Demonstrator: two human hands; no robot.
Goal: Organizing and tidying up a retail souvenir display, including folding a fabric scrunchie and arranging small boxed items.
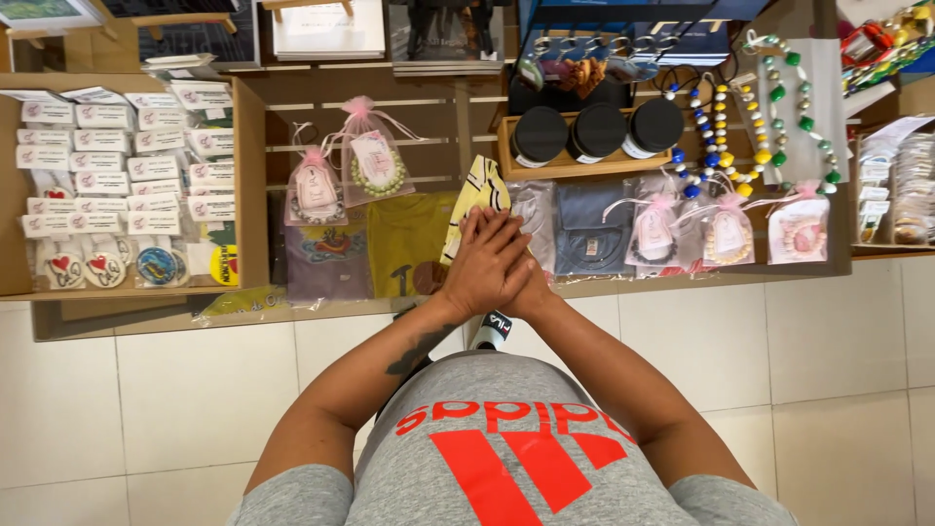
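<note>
Head view shows your two hands pressed together at the centre of the frame, the left hand (484,268) laid over the right hand (531,278), fingers pointing up toward the display; neither grip grasps anything, each hand lies flat against the other with nothing between the palms that you can see. Your fingertips sit just over the front edge of the wooden counter (292,310), nearest to a yellow folded garment (477,195) with dark stripes that stands tilted just above them. Left of your hands a mustard shirt (404,244) lies flat, and beside it a purple shirt (326,258) with a colourful print. Above those, two pink mesh gift bags (341,175) hold bead bracelets. Right of your hands a grey-blue folded shirt (582,229) lies in a clear wrapper, then more pink-ribboned pouches (726,234) run toward the right of the frame. Further up, three round black-lidded jars (596,131) sit side by side in a wooden tray (511,166), and bead necklaces (779,107) in green, blue, yellow and white lie at the upper right. At the far left, a shallow box (251,195) is packed with rows of small white carded items (107,175). Below, your grey shirt fills the bottom of the frame over a pale tiled floor (838,370).
</note>
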